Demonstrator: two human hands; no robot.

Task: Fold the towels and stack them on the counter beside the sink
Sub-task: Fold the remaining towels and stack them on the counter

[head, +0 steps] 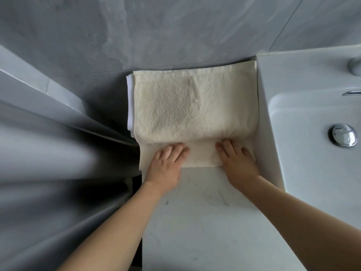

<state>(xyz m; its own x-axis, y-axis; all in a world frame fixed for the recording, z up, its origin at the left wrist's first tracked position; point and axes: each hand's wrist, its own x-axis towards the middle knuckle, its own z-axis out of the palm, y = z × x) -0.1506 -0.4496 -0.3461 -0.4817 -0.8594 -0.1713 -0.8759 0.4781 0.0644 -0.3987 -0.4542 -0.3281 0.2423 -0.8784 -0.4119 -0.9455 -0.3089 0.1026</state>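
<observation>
A cream towel [193,106] lies folded on the white counter [195,222], pushed back against the grey wall and up to the sink's side. Beneath it a white towel [130,102] shows only as a thin edge along the left. The cream towel's near flap hangs down over the front of the stack. My left hand [166,161] presses flat on that flap at its left, fingers straight. My right hand [237,159] presses flat on the flap at its right, next to the sink wall.
The white sink [304,133] fills the right side, with a chrome drain plug [344,134] and chrome tap parts at the far right edge. A grey tiled wall [156,32] stands behind. To the left the counter ends at a dark gap.
</observation>
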